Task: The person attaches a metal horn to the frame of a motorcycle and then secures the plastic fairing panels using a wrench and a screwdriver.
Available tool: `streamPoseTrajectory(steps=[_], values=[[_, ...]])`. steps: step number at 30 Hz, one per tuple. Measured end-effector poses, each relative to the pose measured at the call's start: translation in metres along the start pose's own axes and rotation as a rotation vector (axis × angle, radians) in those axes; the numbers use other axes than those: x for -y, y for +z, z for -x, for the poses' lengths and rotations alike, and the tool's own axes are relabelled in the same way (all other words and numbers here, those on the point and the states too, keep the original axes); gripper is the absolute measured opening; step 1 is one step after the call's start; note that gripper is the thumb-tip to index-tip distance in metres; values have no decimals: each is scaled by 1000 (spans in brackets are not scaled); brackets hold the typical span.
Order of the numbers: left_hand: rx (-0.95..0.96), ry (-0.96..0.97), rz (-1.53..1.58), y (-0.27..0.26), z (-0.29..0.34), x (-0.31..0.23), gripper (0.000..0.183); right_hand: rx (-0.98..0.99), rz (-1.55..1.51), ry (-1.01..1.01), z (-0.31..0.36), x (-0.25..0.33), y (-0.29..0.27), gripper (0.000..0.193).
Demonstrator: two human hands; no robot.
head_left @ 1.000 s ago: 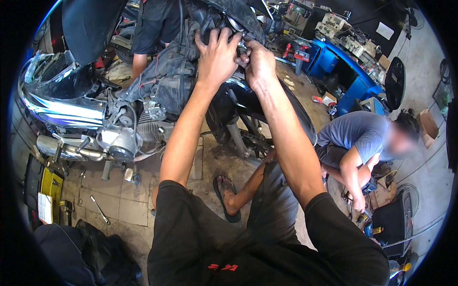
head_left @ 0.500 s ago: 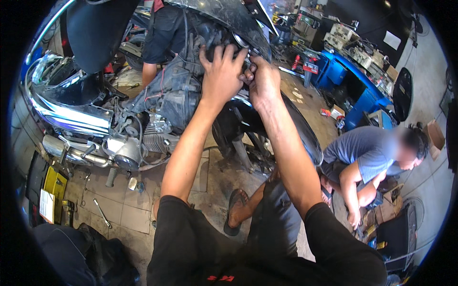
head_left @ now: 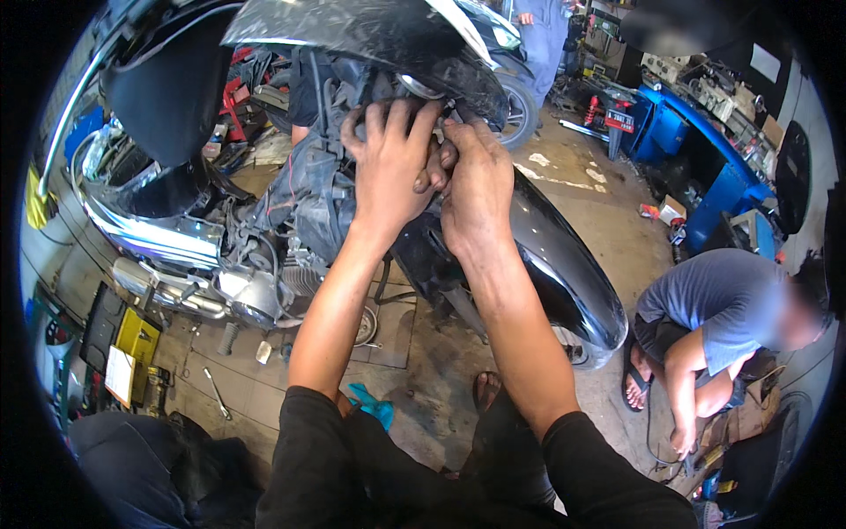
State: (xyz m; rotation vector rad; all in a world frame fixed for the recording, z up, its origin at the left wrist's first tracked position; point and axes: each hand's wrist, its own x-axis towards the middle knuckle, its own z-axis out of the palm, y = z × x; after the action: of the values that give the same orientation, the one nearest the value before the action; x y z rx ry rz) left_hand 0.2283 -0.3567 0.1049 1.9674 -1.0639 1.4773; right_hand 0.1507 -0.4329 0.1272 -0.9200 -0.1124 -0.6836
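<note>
Evidently, the left hand (head_left: pixel 388 167) is resting spread on the motorcycle (head_left: pixel 317 203) by its cowl (head_left: pixel 352 35); the right hand (head_left: pixel 478 181) is sitting curled beside, hold unclear. Crowding may be inviting a pinch.

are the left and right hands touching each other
Cannot tell. In the head view, curled fingers of the right hand appear right beside the left hand, but neither contact nor a gap shows plainly.
</note>
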Motion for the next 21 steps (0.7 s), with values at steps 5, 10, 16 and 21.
streamPoseTrajectory(steps=[5,10,16,21], values=[[39,48,-110,-2,-4,7,53,57,-16,-41,-8,-10,-7,11],[38,99,-101,58,30,15,47,-30,33,38,-2,-18,-13,40],[2,122,-133,47,25,14,40,-29,130,-43,23,-6,-20,38],[28,123,-123,33,17,27,35,-46,224,-170,19,-6,-18,36]])
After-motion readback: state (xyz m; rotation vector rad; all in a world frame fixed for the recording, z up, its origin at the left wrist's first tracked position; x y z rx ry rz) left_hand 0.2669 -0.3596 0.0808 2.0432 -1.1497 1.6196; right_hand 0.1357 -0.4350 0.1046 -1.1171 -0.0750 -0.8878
